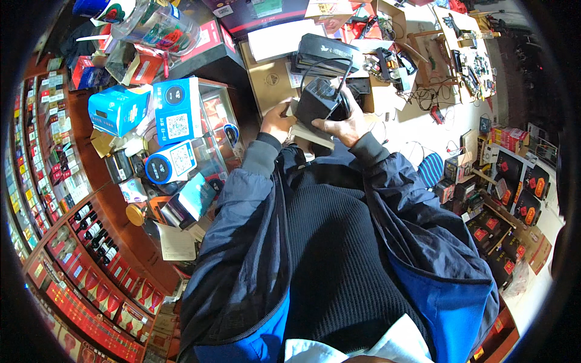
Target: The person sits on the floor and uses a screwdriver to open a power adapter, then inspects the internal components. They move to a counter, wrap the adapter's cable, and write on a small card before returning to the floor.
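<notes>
My right hand is wrapped round a black box-shaped device, its thumb across the near side. A black cable loops up from the device. At the device's left side, my left hand has its fingers closed on the edge of a grey-beige flat piece, which looks like card and lies against the device's underside. The fingertips of the right hand are partly hidden behind the device. Just beyond both hands, a black flat box rests on a brown cardboard box.
To the left stands a glass display case with blue payment-code signs and a blue box. Shelves of packets and bottles line the far left. At the back right, a workbench carries loose parts and cables. Dark boxes are stacked at right.
</notes>
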`<state>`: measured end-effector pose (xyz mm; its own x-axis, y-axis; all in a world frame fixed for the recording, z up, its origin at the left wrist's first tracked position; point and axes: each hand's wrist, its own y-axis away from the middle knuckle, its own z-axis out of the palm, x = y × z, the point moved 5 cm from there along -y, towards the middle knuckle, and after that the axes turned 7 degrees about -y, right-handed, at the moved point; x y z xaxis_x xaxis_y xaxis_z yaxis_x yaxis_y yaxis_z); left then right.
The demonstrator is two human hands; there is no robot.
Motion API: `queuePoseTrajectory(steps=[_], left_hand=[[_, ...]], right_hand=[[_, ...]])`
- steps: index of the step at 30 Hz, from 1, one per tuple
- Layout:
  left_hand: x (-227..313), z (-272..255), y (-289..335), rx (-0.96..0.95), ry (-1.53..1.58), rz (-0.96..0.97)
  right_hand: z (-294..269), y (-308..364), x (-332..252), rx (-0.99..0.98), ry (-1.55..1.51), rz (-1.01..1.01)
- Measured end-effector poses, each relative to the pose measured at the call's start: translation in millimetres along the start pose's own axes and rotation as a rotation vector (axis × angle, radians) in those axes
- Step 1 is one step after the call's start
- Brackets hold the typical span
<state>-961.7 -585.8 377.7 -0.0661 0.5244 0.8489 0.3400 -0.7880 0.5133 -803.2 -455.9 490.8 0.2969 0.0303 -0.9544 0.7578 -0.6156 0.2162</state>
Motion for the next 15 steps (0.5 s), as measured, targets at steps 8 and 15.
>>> queuePoseTrajectory(steps=[8,15], left_hand=[[115.6,4.5,50.6,0.026,-0.184,0.325],[93.1,6.6,32.1,-0.162,0.177,0.084]], right_hand=[[8.6,11.4,-4.7,0.104,-0.077,-0.149],[-1.7,16.8,-20.2,0.105,0.032,-0.175]])
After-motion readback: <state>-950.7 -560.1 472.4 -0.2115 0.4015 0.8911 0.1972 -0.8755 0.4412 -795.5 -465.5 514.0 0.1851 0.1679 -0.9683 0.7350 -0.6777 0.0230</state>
